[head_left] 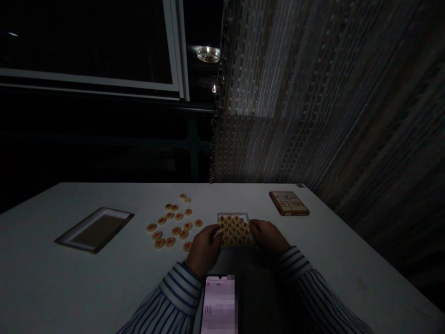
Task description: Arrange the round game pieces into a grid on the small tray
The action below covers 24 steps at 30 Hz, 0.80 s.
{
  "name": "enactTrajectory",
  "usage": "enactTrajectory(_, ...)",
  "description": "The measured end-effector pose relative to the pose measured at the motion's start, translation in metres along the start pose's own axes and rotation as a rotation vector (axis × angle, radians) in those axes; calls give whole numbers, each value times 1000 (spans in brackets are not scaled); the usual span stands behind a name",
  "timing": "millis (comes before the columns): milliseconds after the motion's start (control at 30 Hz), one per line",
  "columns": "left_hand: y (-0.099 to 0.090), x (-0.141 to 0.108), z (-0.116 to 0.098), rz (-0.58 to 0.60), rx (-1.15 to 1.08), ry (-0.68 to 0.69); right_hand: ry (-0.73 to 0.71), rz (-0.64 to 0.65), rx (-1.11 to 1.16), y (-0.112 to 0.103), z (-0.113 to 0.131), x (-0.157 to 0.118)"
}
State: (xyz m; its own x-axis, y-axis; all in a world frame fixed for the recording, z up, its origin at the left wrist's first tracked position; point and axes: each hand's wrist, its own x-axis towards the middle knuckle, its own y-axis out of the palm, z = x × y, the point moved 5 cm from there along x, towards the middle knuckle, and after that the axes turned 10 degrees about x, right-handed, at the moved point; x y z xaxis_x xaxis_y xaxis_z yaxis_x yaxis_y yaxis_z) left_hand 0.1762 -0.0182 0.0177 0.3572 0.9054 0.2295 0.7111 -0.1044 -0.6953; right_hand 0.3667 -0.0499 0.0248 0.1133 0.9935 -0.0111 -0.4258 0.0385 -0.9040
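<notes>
A small clear-sided tray (245, 215) lies before me, filled with rows of round Chinese chess pieces (229, 232) marked in dark characters. A gap shows near its upper right corner. My left hand (203, 248) grips the tray's left side, thumb and fingers closed on the edge. On the opposite side, my right hand (270, 236) pinches the right edge. Left of the tray, several loose Chinese chess pieces (176, 230) are scattered, most with red characters. One loose piece (187, 200) at the back shows no clear marking.
An open shallow box part (104, 229) with a pale inside rests on the white table (135, 287) at left. A printed box (289, 203) lies at the back right. Near me, a lit phone (219, 306) is upright. A string curtain (264, 93) hangs beyond the table.
</notes>
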Motion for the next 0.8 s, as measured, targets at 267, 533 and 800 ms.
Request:
enactTrajectory(267, 1, 0, 1, -13, -10, 16, -9, -5, 23, -1, 3, -2)
enactTrajectory(533, 0, 0, 0, -8, -26, 13, -16, -7, 14, -1, 4, -1)
enactTrajectory(800, -1, 0, 2, -28, -43, 12, -4, -38, -6, -1, 2, -1)
